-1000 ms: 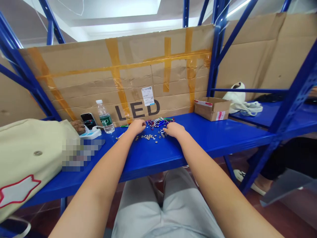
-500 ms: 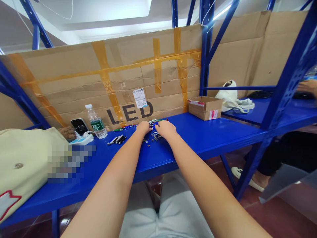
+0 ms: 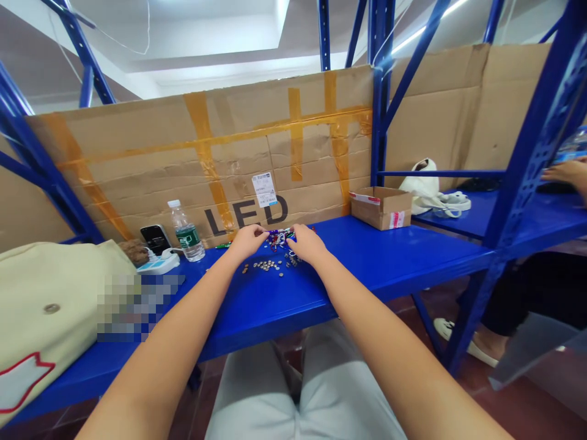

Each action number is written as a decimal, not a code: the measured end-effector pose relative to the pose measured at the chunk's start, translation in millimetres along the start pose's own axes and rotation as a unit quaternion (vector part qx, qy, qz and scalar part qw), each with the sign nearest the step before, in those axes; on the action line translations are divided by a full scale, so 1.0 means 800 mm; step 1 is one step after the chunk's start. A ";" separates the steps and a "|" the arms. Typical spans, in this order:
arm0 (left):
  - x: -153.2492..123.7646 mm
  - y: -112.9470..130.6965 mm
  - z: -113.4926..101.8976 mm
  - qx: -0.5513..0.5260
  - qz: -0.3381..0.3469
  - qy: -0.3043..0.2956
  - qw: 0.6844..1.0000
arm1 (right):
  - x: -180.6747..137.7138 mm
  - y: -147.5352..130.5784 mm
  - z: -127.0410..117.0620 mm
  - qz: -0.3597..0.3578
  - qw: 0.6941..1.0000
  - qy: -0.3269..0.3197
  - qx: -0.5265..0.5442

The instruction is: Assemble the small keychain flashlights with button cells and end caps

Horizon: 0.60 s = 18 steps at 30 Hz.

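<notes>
On the blue table, a small purple metal tube (image 3: 277,232) spans the gap between my fingertips. My left hand (image 3: 247,240) has its fingers closed at the tube's left end. Thumb and fingers of my right hand (image 3: 307,240) are drawn together at its other end; their exact grip is partly hidden. Just below lies a pile of small shiny coloured and silvery pieces (image 3: 278,243), with metal rings (image 3: 292,260) near my right thumb. Closer to me, several small round silver discs (image 3: 266,265) are scattered. A green slim piece (image 3: 223,246) shows left of my left hand.
A water bottle (image 3: 189,237), a phone (image 3: 155,239) and a white power strip (image 3: 160,265) stand at the left, behind a cream bag (image 3: 59,287). An open cardboard box (image 3: 380,209) sits at the right. Taped cardboard (image 3: 151,159) walls the back; blue posts (image 3: 378,122) rise beside it.
My left hand has moved left, away from my right hand, uncovering the discs and the coloured pile. My left forearm now covers the black and silver tubes. The view has tilted slightly up.
</notes>
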<state>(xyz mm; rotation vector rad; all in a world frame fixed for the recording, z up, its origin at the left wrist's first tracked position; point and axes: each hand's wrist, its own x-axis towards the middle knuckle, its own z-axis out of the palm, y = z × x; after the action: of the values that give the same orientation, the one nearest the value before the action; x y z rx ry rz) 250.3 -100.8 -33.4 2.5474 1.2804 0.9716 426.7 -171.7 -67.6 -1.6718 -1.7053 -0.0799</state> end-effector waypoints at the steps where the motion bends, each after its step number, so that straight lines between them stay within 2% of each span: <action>1: -0.012 0.000 -0.007 -0.055 -0.002 -0.005 0.998 | 0.001 -0.001 0.003 -0.023 0.999 0.002 0.023; 6: -0.057 -0.006 -0.021 -0.218 -0.031 -0.043 0.975 | 0.004 -0.010 0.014 -0.115 0.982 -0.046 0.141; 9: -0.068 -0.005 -0.013 -0.272 -0.016 -0.067 0.960 | 0.002 -0.015 0.021 -0.142 0.984 -0.052 0.097; 13: -0.074 0.006 0.002 -0.283 0.034 -0.081 0.955 | -0.004 -0.022 0.028 -0.183 0.980 -0.073 0.004; 18: -0.074 0.009 0.005 -0.287 0.032 -0.057 0.956 | -0.009 -0.028 0.024 -0.181 0.981 -0.060 0.031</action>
<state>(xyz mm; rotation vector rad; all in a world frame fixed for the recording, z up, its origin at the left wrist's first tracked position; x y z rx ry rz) 231.9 -149.5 -62.5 2.1568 0.7429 1.0079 397.6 -170.9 -75.3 -1.3273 -2.0669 -0.0989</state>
